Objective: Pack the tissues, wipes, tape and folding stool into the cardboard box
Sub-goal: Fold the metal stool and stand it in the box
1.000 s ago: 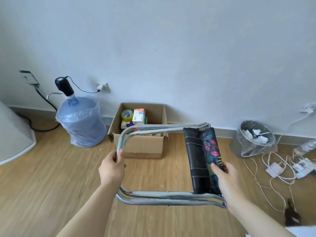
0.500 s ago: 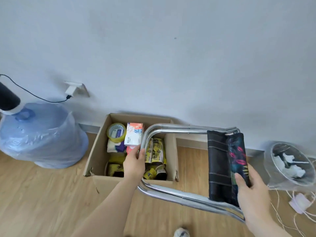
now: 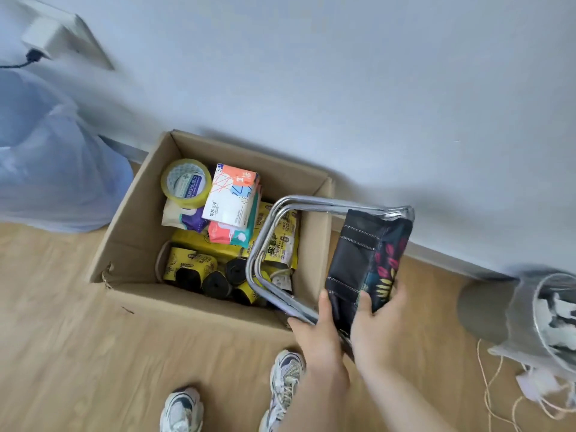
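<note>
Bagged water jug (image 3: 46, 157) left, mesh wastebasket (image 3: 548, 322) right, white cables (image 3: 498, 397) on wooden floor (image 3: 78, 353)

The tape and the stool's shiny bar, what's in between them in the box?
In the head view, a white-and-orange tissue pack stands between the tape and the stool, leaning over other packs inside the box.

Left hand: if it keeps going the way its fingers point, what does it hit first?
The left hand already grips the folding stool at its near frame, pointing up and away toward the wall. Pushed on, it would probably meet the near right corner of the cardboard box first, though depth is hard to judge.
</note>
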